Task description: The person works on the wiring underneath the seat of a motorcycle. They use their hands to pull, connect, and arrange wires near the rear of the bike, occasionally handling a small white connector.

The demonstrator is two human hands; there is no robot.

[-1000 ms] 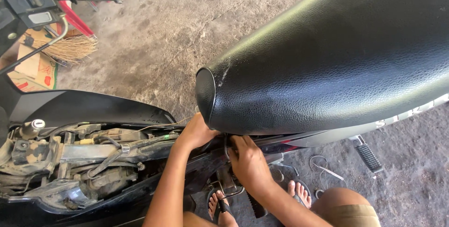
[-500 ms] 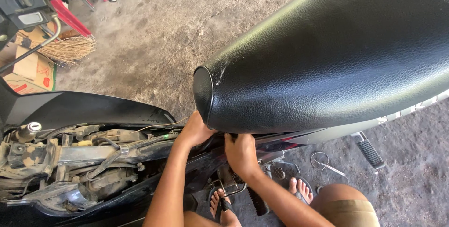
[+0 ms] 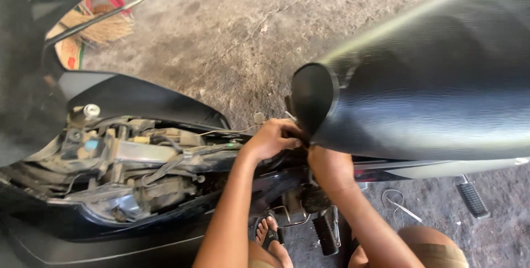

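Fingers (image 3: 291, 133) of the left hand (image 3: 271, 138) curl narrowly in under the front tip of the raised black seat (image 3: 430, 96), pinching at something small where the seat meets the frame; what they grip is hidden by the seat's rounded nose. The right hand (image 3: 330, 167) sits just beside it, below the seat's underside, its fingers tucked up out of sight, so I cannot tell whether they are closed on anything. Both hands meet at the same spot, likely because the fitting there needs one hand to steady and one to work.

The seat is tilted up and fills the right half of the view, which leaves the scooter's inner body bare to the left: a dusty compartment (image 3: 138, 157) of hoses, wires and a small white cap (image 3: 91, 110), framed by black body panels (image 3: 132, 99). Below the hands, a footpeg (image 3: 324, 234) and a sandalled foot (image 3: 269, 236) show against the concrete floor (image 3: 248, 30). A second footpeg (image 3: 472, 197) sticks out at right, and a broom (image 3: 99, 27) lies at top left.
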